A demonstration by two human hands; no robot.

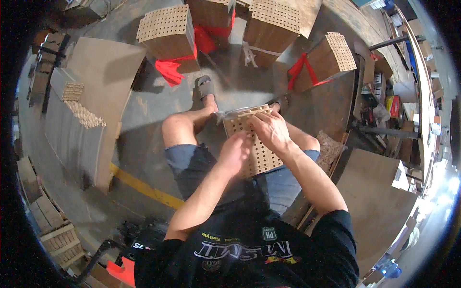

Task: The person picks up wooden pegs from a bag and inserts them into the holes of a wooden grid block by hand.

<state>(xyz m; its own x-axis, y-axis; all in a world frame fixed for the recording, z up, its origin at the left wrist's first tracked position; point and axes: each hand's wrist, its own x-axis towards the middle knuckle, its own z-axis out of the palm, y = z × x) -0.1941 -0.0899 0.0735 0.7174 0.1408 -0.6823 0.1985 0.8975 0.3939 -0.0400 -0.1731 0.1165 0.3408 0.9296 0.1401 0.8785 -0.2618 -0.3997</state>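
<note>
Hands (234, 152) (271, 130) on flat perforated wooden board (261, 158), lap-held

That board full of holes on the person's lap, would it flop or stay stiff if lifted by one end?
The board probably stays stiff: its edges look straight under both hands. The many holes likely keep it light. Being flat, it shouldn't roll, though it might slide off the lap.

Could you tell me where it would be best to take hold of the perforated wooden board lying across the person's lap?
Probably by its two long side edges, one hand from each side. The perforated board is flat and thin, tilted on the lap, and its edges stay bare while the left hand and right hand cover its face.
</note>
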